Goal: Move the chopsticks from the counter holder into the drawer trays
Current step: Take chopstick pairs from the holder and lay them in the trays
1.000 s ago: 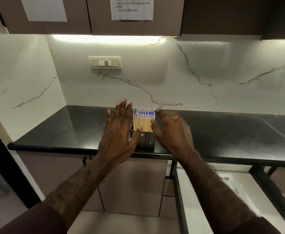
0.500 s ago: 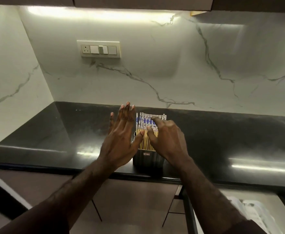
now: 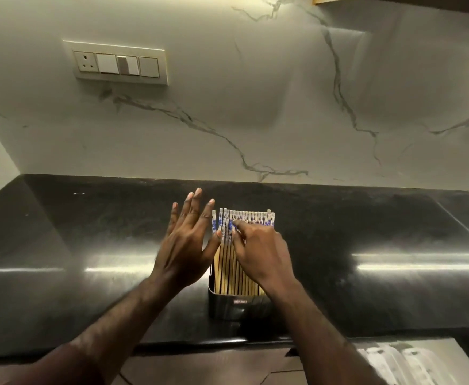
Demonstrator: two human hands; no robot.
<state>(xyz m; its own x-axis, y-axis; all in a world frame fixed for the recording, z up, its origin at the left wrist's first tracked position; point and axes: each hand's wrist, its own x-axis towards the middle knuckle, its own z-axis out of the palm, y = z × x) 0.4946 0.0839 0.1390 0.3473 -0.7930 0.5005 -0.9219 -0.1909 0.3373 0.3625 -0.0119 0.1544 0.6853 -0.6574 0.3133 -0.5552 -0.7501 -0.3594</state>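
Note:
A black rectangular holder (image 3: 239,305) stands near the front edge of the black counter (image 3: 89,245). It is packed with several wooden chopsticks (image 3: 251,218) with blue-and-white patterned tops. My left hand (image 3: 184,245) is spread flat beside the bundle's left side, its thumb touching the leftmost sticks. My right hand (image 3: 261,254) lies over the bundle's right half, its fingers curled in among the stick tops and pinching some. The open drawer with a white tray (image 3: 400,362) shows at the bottom right, below the counter edge.
A marble-patterned wall rises behind the counter, with a switch panel (image 3: 119,63) on the upper left. Brown cabinet fronts (image 3: 214,368) lie below the counter edge. A side wall closes the counter's left end.
The view has dropped and moved closer to the holder. My right hand slid left over the chopstick tops and its fingers curled into them. My left hand stays spread at the bundle's left.

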